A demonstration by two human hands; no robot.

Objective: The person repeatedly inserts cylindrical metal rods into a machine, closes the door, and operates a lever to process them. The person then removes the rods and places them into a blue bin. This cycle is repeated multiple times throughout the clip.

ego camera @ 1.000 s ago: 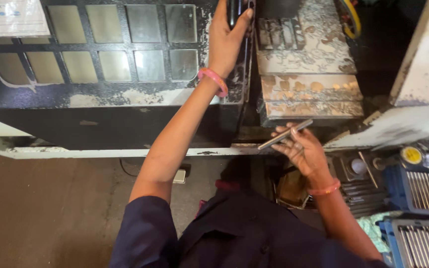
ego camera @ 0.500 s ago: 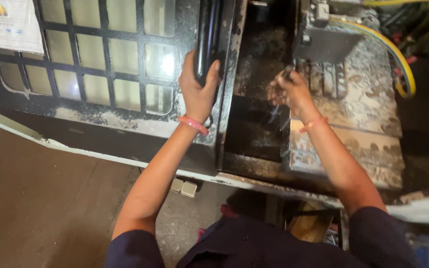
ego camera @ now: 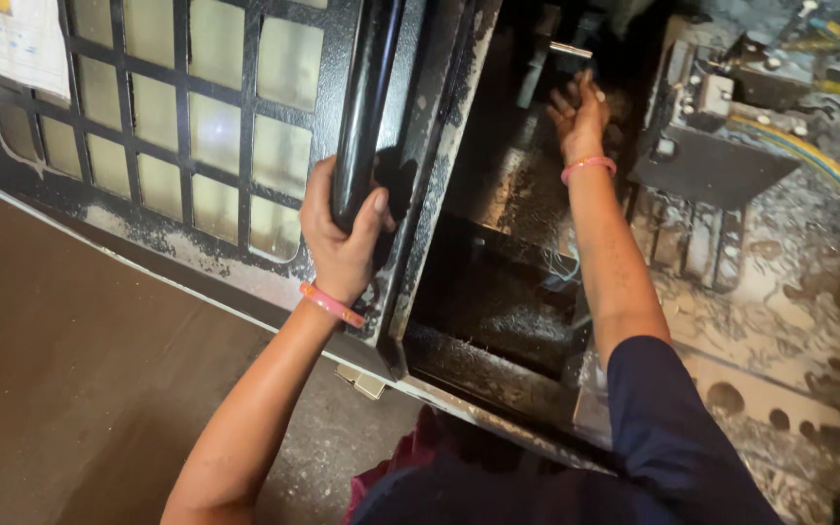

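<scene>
A white printed paper sheet (ego camera: 7, 44) is stuck at the door's top-left corner.

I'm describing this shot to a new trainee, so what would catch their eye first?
First, the left hand gripping the thick black door handle at centre, beside the gridded window. Then the right hand reaching deep into the dark machine interior, close to a small metal rod at top.

Brown concrete floor (ego camera: 80, 360), grimy machine bed (ego camera: 780, 321), yellow hoses (ego camera: 828, 165)

Left hand (ego camera: 342, 238) gripping black door handle (ego camera: 367, 107), right hand (ego camera: 580, 112) inside machine
</scene>
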